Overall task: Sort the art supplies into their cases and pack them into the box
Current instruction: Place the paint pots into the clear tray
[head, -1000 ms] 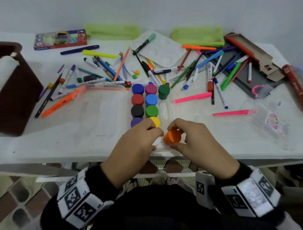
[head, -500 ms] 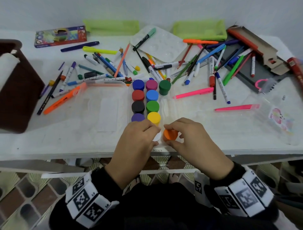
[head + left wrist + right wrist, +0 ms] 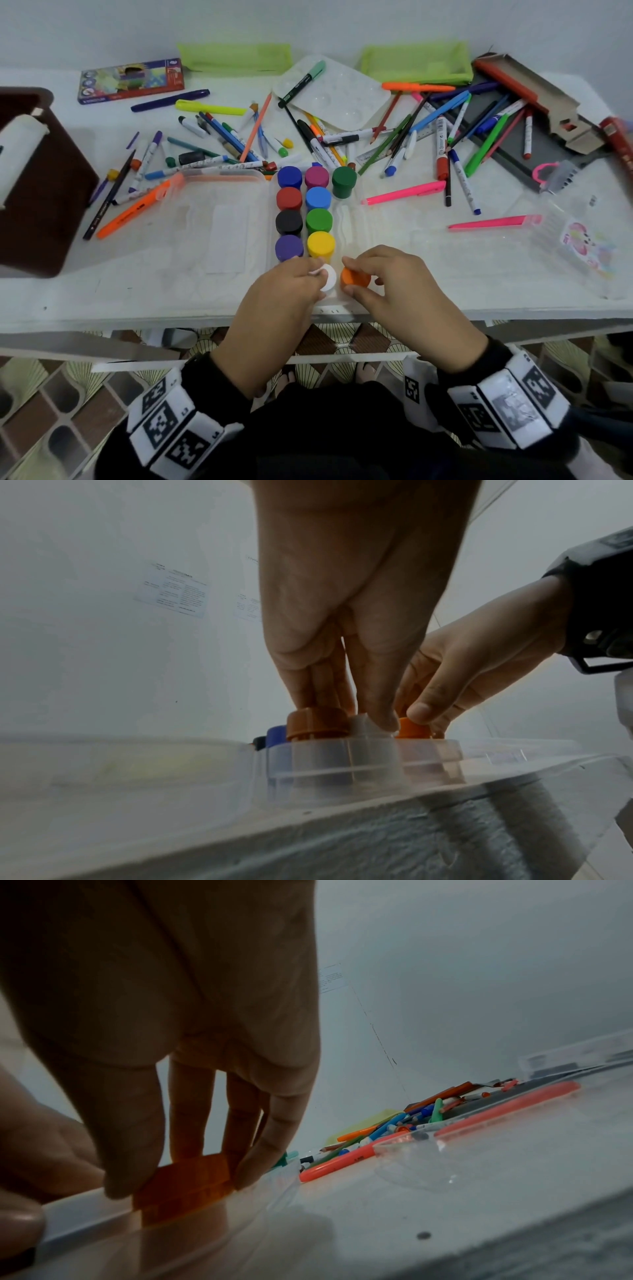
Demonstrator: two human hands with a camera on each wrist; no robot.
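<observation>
Now: clear paint case open on white table, near front edge. Right hand pinches orange-capped pot between thumb and fingertips, at case's near right corner, seated among clear cells in left wrist view. Left hand pinches white-capped pot just left of orange one, touching. Brown-capped pot beside white one. Eight pots in two rows beyond hands; green pot at case's far right. Loose markers scattered beyond case.
</observation>
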